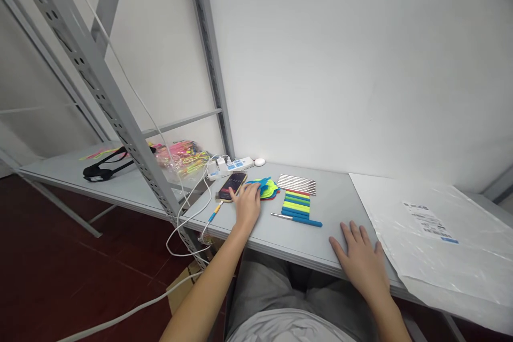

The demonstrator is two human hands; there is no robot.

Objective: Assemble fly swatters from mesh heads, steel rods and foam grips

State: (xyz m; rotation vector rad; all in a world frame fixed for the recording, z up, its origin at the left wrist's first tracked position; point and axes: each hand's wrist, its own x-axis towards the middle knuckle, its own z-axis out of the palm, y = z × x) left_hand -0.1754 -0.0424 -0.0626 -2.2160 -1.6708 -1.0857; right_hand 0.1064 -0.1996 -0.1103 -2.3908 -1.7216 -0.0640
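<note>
My left hand [247,207] reaches over the table beside a phone [231,188], its thumb at the phone's right edge. Its fingertips lie by a small pile of blue, yellow-green and red flat pieces [269,188], partly covered by the hand. The fingers look apart, and nothing shows in their grasp. To the right of the pile are a row of shiny metal rods [297,184] and a stack of coloured sticks or handles [296,206]. A blue-handled tool with a thin metal shaft [306,221] lies in front of them. My right hand [361,261] rests flat, fingers spread.
A white power strip [240,164] with plugs and cables stands behind the phone, next to a white round object [259,162]. White plastic sheeting [460,224] covers the right side. A metal post [116,112] rises at left; beyond it lie a black strap [100,172] and bagged coloured items [184,155].
</note>
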